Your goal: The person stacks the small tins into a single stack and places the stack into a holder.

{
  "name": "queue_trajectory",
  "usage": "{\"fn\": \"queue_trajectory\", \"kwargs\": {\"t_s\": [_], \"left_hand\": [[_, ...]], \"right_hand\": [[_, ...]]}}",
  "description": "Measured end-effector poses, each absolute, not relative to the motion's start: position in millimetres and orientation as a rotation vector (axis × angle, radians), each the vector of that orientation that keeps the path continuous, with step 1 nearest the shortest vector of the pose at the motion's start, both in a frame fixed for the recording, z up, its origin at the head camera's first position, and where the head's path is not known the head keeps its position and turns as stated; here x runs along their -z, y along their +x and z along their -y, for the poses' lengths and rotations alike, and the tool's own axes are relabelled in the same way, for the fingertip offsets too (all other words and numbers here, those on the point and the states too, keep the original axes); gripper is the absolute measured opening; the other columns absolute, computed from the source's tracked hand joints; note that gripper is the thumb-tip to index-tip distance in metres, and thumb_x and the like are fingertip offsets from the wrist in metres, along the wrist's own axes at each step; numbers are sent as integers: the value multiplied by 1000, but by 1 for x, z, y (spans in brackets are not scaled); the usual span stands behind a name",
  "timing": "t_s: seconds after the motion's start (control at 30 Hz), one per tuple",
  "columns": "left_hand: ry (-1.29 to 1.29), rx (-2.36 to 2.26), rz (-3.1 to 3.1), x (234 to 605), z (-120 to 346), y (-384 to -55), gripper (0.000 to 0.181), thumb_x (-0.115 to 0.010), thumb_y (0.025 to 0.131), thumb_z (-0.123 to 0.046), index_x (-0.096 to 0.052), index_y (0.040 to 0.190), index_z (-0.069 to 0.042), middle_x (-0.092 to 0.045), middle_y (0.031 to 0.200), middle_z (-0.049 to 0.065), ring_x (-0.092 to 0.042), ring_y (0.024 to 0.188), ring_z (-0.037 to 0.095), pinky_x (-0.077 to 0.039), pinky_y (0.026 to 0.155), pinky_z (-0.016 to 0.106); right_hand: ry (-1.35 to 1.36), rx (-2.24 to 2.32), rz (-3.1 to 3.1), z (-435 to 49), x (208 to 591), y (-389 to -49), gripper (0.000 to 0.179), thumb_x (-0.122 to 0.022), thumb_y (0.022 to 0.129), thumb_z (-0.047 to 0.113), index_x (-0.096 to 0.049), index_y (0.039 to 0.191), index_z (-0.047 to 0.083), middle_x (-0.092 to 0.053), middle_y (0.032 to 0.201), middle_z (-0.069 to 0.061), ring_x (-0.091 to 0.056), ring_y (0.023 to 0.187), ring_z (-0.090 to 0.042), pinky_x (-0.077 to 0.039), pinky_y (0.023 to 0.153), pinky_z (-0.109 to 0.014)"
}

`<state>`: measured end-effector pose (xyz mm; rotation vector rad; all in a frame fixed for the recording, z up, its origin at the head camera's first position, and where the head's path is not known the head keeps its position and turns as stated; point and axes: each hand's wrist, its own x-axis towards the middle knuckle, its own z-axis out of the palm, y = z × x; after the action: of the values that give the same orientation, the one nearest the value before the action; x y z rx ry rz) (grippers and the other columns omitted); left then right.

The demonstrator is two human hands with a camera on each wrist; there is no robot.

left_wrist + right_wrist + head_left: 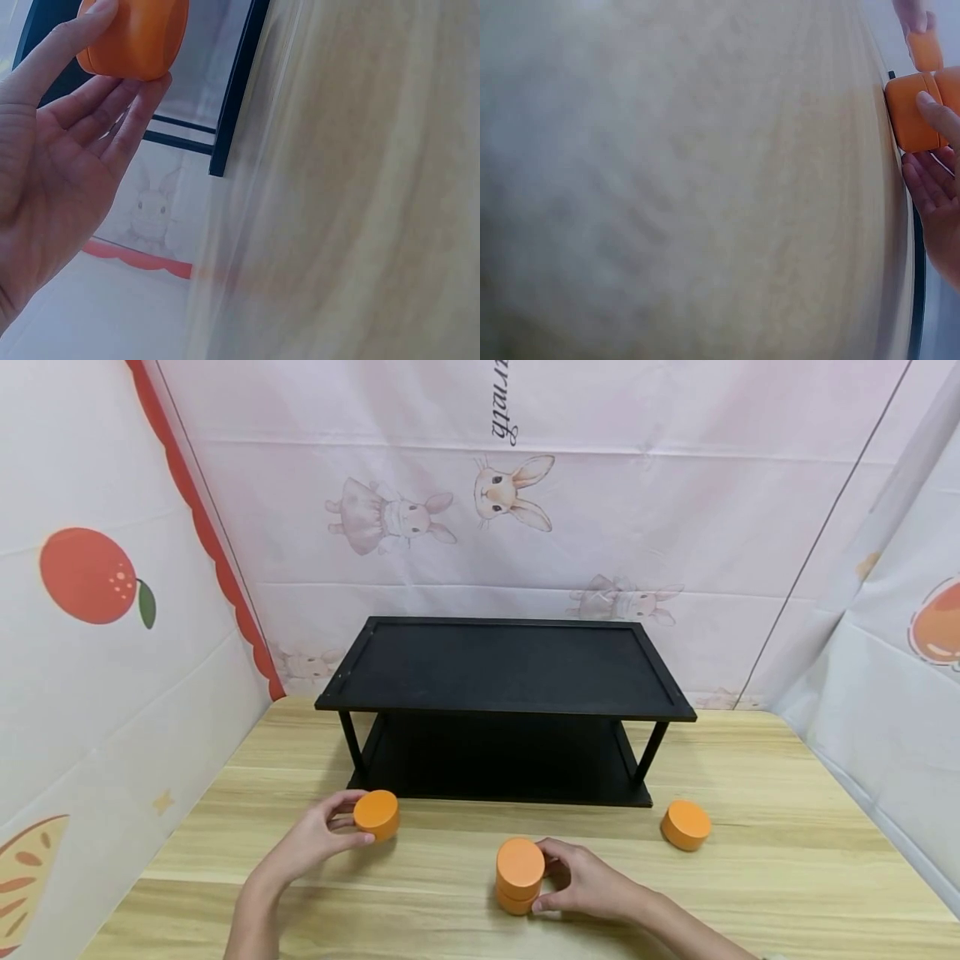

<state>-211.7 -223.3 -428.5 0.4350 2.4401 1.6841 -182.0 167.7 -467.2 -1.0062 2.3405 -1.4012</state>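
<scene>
My left hand (313, 838) pinches an orange block (377, 815) between thumb and fingers, and from the left wrist I can see a gap between it and the table (787, 860). My right hand (592, 885) grips a stack of two blocks (519, 870) in front of the black shelf (510, 668), my thumb by their seam in the right wrist view; only the head view shows the loose block (686, 825) lying near the shelf's right front corner.

The left wrist view's top edge cuts off the orange disc (139, 39) in my left hand (71, 161). From my head, the stack (520, 872) hides part of my right hand (588, 881). The right wrist view blurs the tabletop (705, 195).
</scene>
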Motion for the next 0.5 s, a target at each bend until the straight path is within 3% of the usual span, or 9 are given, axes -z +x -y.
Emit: {"fn": "queue_trajectory", "kwargs": {"t_s": [0.5], "left_hand": [[497,-1642,-2449,429,214,-212,68,-77,75,-21,-42,127,6,-49,121,20,-54,105,31,-49,83,28]], "right_hand": [[-1011,1404,-2341,-168,467,-181,51,-75,76,31,-53,119,13,-58,111,5,-56,101,-12,-46,88,-30]]}}
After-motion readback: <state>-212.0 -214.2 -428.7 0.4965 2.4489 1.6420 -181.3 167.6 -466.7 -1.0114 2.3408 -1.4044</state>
